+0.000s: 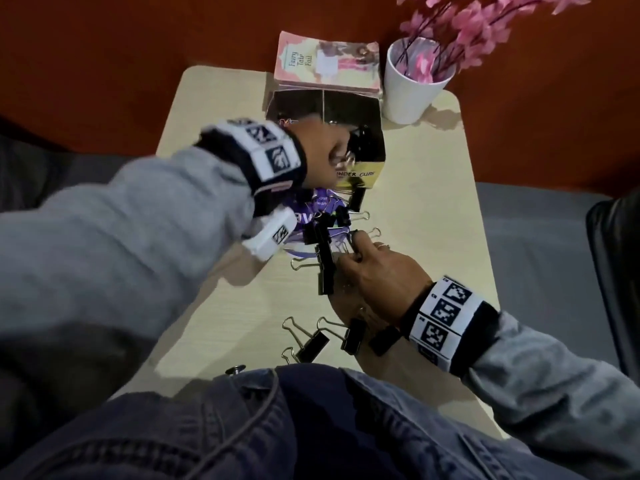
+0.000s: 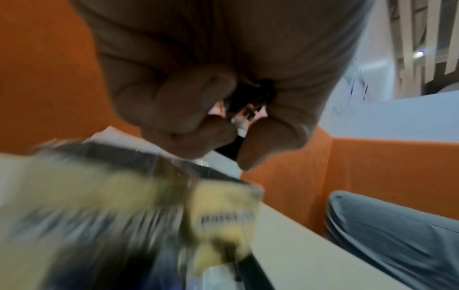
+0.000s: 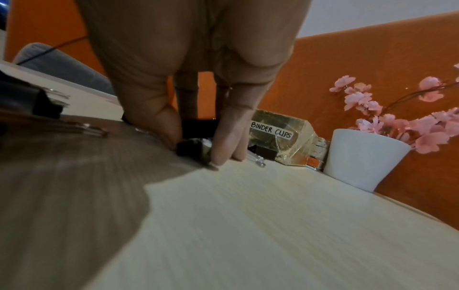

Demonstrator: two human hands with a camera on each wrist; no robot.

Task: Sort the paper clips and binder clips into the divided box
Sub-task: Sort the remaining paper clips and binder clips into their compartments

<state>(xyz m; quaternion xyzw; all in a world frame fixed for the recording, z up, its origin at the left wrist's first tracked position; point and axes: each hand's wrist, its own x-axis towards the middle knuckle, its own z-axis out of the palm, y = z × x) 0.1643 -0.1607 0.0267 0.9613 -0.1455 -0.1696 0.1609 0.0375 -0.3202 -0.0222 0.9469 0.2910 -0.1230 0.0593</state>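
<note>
The divided box [image 1: 375,114] stands at the middle of the table, its yellow front labelled "BINDER CLIPS" [image 3: 270,130]. My left hand [image 1: 341,157] hovers over the box's near edge with its fingers curled round a black binder clip [image 2: 248,98]. The box [image 2: 223,206] lies blurred below that hand. My right hand [image 1: 356,244] is down on the table, thumb and fingers pinching a black binder clip [image 3: 191,148]. Several more binder clips [image 1: 325,268] lie in a pile left of it, and three [image 1: 353,334] lie near the front edge. No paper clips can be made out.
A purple packet [image 1: 311,216] lies under the pile of clips. Behind the box are a pink book [image 1: 329,60] and a white pot of pink flowers [image 1: 412,84]. Orange upholstery and grey cushions surround the small cream table [image 1: 433,202].
</note>
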